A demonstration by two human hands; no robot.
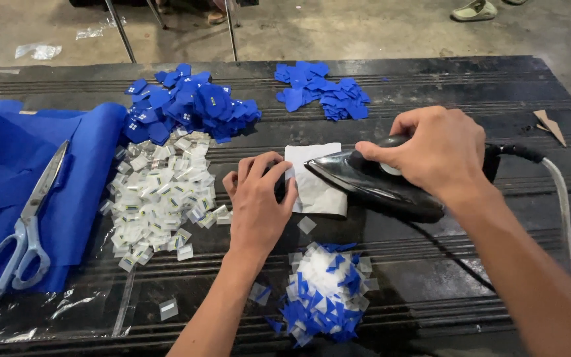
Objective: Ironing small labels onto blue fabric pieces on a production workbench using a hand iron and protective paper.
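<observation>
Nearest you, close to the near edge of the black worktable (431,311), sits a small heap of blue and white scraps (325,294), with a few loose clear pieces beside it. Just beyond that heap, your left hand (259,201) lies palm down with the fingers curled, pressing on the left edge of a white cloth piece (312,175) near the middle of the table. Your right hand (434,155) is wrapped around the handle of a black iron (378,182), whose pointed nose rests on the right part of that white cloth. The iron's cord (556,182) runs off toward the right edge.

Left of your left hand, a broad pile of small clear-and-white tags (156,198) is spread over a clear plastic sheet (94,307). Behind it, toward the far edge, lies a mound of blue cut pieces (190,106), and a second, smaller blue pile (322,89) sits well apart to its right. At the left edge, folded blue fabric (8,165) carries a pair of scissors (24,231) with pale blue handles. Two brown card scraps (550,124) lie near the right edge.
</observation>
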